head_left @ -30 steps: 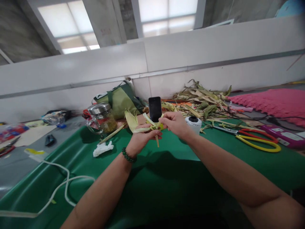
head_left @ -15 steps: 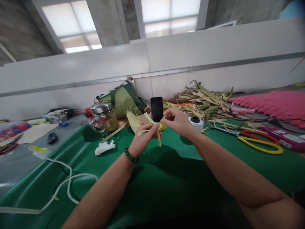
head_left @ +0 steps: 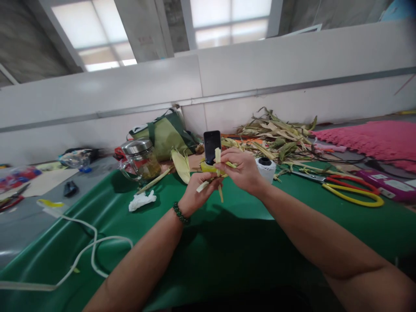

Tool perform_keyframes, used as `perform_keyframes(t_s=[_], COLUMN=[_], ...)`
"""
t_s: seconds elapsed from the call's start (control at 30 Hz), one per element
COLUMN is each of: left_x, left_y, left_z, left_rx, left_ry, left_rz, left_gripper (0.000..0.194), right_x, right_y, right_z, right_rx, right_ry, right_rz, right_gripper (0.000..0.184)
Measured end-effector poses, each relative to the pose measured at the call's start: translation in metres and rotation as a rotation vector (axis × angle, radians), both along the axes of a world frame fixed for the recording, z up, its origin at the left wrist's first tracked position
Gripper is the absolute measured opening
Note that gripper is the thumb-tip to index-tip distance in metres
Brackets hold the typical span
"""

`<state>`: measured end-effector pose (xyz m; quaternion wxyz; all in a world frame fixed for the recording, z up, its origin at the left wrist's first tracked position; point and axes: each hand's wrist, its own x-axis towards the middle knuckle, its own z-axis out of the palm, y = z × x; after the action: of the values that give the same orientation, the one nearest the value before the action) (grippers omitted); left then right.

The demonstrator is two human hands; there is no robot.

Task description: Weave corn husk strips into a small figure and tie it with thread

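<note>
Strips of pale corn husk [head_left: 203, 186] cross one another between my hands, above the green table cover [head_left: 234, 206]. My left hand [head_left: 198, 190], with a dark green bead bracelet at the wrist, is closed on the strips; one end sticks out to the left and another hangs below. Thumb and fingers of my right hand [head_left: 240, 169] pinch the upper part of a husk strip that stands up in front of a phone [head_left: 212, 145]. The exact crossing of the strips is partly hidden by my fingers.
A glass jar with a metal lid [head_left: 141, 160], a green bag [head_left: 165, 136] and a husk leaf [head_left: 181, 165] lie left. Crumpled tissue [head_left: 142, 201] is nearer. Right are a white roll [head_left: 265, 169], a husk pile [head_left: 276, 132] and scissors [head_left: 352, 190]. A white cord [head_left: 94, 242] loops at left.
My right hand has moved left and closer to my left hand. A husk strip now stands upright at its fingertips, and my left hand has shifted slightly.
</note>
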<state>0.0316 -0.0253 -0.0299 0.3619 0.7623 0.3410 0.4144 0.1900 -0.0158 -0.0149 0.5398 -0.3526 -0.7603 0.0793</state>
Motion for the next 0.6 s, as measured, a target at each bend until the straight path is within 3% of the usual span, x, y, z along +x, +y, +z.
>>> perform_keyframes(t_s=[0.1, 0.2, 0.3, 0.37, 0.47, 0.6], left_x=[0.0, -0.003, -0.006, -0.006, -0.005, -0.005], left_y=[0.002, 0.006, 0.008, 0.007, 0.004, 0.003], left_z=[0.002, 0.003, 0.003, 0.003, 0.0, -0.003], left_rx=[-0.162, -0.243, -0.243, -0.186, -0.145, -0.151], left_ry=[-0.138, -0.265, -0.304, -0.269, -0.192, -0.132], left_rz=[0.031, 0.121, 0.115, 0.077, -0.006, 0.005], left_gripper=[0.034, 0.04, 0.051, 0.06, 0.066, 0.066], right_x=[0.003, 0.005, 0.001, -0.003, -0.009, -0.01], right_y=[0.002, 0.01, 0.016, 0.017, 0.015, 0.01], right_z=[0.003, 0.0, -0.007, -0.011, -0.015, -0.012], right_rx=[0.011, -0.196, -0.597, -0.727, -0.73, -0.682], right_ry=[0.1, 0.248, 0.25, 0.221, 0.218, 0.224], right_rz=[-0.043, -0.031, 0.183, 0.395, 0.585, 0.601], right_gripper=[0.011, 0.034, 0.049, 0.047, 0.039, 0.026])
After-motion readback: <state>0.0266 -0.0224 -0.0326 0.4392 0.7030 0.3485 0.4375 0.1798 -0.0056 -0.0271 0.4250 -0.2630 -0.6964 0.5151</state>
